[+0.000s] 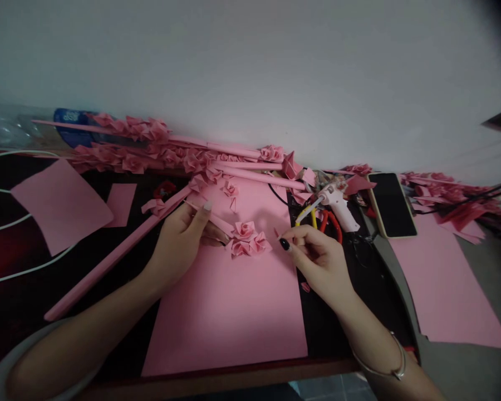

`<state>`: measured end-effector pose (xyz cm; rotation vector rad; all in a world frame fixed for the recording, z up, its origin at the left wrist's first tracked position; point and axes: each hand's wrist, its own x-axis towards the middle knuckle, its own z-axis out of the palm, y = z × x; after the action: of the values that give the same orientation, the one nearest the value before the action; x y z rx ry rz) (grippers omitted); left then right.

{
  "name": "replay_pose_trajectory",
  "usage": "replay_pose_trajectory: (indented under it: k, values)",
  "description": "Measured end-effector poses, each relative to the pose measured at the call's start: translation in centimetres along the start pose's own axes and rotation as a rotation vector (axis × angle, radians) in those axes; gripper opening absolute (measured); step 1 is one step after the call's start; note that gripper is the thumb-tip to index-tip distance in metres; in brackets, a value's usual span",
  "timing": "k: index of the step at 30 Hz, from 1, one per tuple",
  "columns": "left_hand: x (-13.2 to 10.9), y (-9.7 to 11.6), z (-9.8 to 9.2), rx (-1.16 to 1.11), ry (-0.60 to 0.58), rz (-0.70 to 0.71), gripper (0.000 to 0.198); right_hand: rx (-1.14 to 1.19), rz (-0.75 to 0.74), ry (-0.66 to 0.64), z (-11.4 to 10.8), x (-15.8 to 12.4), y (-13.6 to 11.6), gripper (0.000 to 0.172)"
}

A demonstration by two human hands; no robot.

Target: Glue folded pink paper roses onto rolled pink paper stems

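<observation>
My left hand (177,239) is closed around a rolled pink paper stem (220,222), thumb on top. At the stem's right end sits a cluster of folded pink paper flowers (247,240), held just over a large pink sheet (234,317). To the right of the flowers, apart from them, my right hand (319,262) pinches a small pink paper piece (276,232) between thumb and finger; only its tip shows. A single small paper flower (230,190) lies on the sheet beyond my left hand.
Behind my right hand lie a white glue gun (338,206) and red-handled scissors (332,223). A phone (393,205) rests at the right, near stacked pink sheets (446,278). Finished flower stems (142,159) line the wall. A long paper tube (108,264) slants at left, near white cables (29,273).
</observation>
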<state>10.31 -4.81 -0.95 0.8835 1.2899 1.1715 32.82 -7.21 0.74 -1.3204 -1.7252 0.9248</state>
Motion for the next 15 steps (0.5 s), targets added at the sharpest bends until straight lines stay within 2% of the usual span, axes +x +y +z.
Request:
replay_pose_trajectory:
  k: [5, 8, 11, 15]
  values:
    - [0.4, -0.35, -0.26, -0.063, 0.065, 0.025, 0.025, -0.023, 0.043, 0.126, -0.15, -0.1, 0.24, 0.007]
    - [0.7, -0.63, -0.47, -0.11, 0.071, 0.036, 0.023, -0.043, 0.044, 0.158, -0.16, -0.12, 0.1, 0.009]
    - [0.8, -0.6, -0.56, -0.143, 0.073, 0.03, 0.023, -0.052, 0.081, 0.13, -0.02, 0.0, -0.04, 0.011]
    - [0.64, -0.19, -0.35, -0.213, 0.056, -0.005, 0.02, 0.001, 0.167, 0.005, 0.52, 0.31, -0.13, 0.01]
